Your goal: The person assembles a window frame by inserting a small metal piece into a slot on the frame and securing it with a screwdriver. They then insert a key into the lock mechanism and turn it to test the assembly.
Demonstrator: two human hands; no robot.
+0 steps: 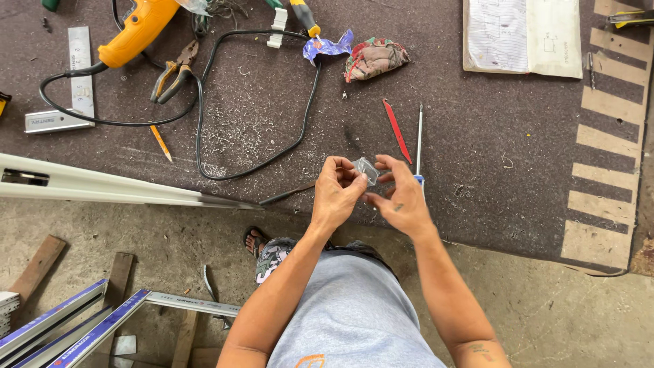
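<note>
My left hand (336,189) and my right hand (400,196) meet in front of me over a dark mat (477,136). Both pinch a small clear plastic bag (366,168) between their fingertips. What the bag contains is too small to tell. A screwdriver with a blue handle (419,146) lies on the mat just beyond my right hand. Next to it lies a thin red strip (396,129).
A long white metal profile (102,185) lies to the left. An orange drill (133,31) with a black cord (204,116), pliers (174,73), a pencil (161,143), a metal square (78,82), a rag (375,58) and papers (521,35) lie further off. Blue-taped profiles (82,327) sit low left.
</note>
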